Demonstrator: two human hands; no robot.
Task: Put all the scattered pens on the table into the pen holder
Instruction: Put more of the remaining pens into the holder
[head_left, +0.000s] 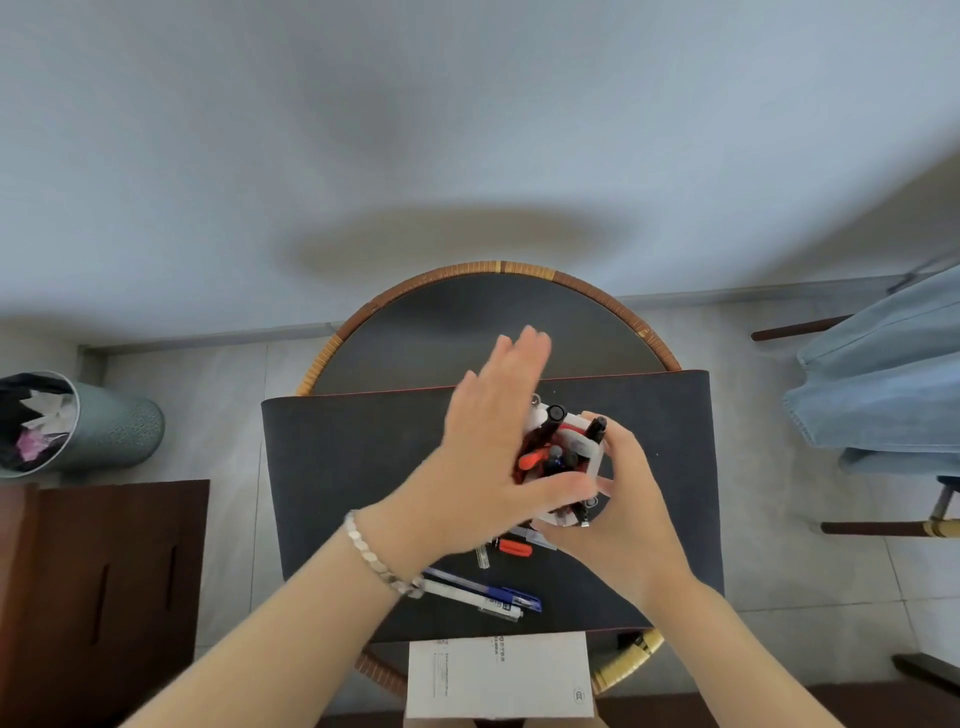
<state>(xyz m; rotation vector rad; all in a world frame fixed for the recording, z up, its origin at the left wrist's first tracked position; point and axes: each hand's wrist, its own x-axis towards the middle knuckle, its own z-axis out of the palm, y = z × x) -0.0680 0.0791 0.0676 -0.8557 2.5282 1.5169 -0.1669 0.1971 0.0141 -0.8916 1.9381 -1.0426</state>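
A white pen holder stands on the dark mat, with black, red and blue pens sticking out of it. My left hand lies flat over its left side, fingers spread and thumb across the front, with nothing visible in it. From the right and front, my right hand grips the holder. On the mat near me lie a blue pen and a white pen side by side. An orange pen and a clear pen lie just below my hands, partly hidden.
The mat covers a round table with a wicker rim. A white printed sheet hangs over the near edge. A grey waste bin and a brown cabinet are on the left. Denim cloth drapes a chair on the right.
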